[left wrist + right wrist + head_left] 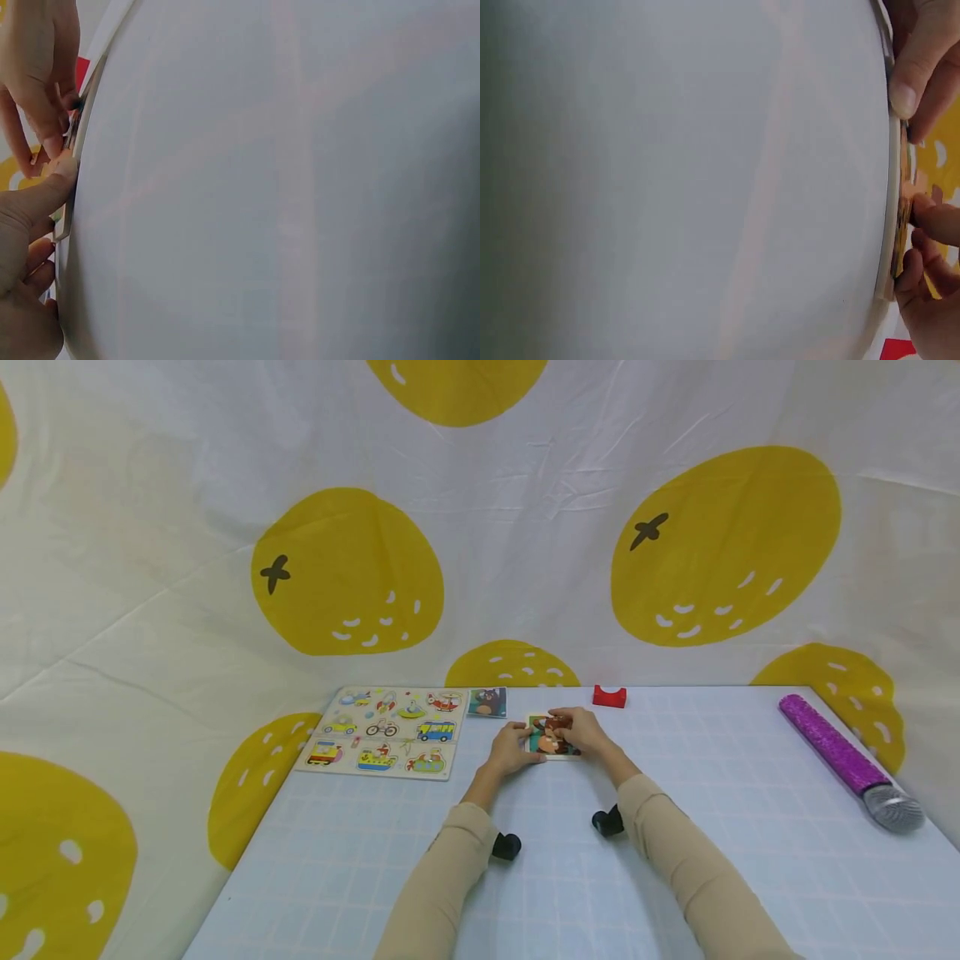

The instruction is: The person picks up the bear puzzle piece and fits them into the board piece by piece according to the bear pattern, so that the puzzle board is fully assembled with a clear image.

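Note:
Between my hands lies a small picture puzzle with a pale frame and a brown animal print. At its left and near edges my left hand grips the frame; the left wrist view shows the thumb on top. My right hand reaches over the right part with curled fingers and pinches what looks like a puzzle piece, raised a little above the frame. The fingers hide much of that piece's outline. A loose picture card with a similar animal lies just beyond my left hand.
A wooden vehicle puzzle board lies at the left. A red curved block stands at the back edge. On the right rests a purple glitter microphone with a silver head. A patterned cloth hangs behind the table.

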A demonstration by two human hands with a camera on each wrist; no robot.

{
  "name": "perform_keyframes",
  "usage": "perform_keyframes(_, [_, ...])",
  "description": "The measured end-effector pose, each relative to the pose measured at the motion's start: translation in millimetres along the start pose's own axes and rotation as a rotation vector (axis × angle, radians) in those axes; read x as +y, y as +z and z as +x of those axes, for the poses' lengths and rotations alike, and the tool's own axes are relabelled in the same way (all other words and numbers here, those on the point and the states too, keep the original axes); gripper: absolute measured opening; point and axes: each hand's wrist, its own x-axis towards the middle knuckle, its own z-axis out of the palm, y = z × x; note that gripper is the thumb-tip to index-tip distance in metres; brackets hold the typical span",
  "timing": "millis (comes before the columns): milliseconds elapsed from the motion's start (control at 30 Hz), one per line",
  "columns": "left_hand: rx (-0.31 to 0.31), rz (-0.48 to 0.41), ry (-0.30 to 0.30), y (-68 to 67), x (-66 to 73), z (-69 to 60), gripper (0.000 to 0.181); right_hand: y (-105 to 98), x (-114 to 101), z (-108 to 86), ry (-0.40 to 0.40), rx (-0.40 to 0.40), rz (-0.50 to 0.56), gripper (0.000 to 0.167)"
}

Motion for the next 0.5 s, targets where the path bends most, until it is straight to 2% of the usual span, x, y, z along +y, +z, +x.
perform_keyframes(133, [0.0,-0.001,0.007,-0.3,-0.4,0.1,0.066,1.6,-1.0,1.3,-0.077,0.003,-0.101,0.041])
perform_keyframes(333, [0.001,0.034,0.038,-0.7,-0.8,0.5,0.065,3.1,-2.0,2.4,-0.134,0.013,-0.153,0.025])
perform_keyframes(500, [-0.007,0.05,0.049,-2.0,0.1,0.0,0.064,4.1,-0.5,5.1,-0.207,-0.038,-0.264,0.018])
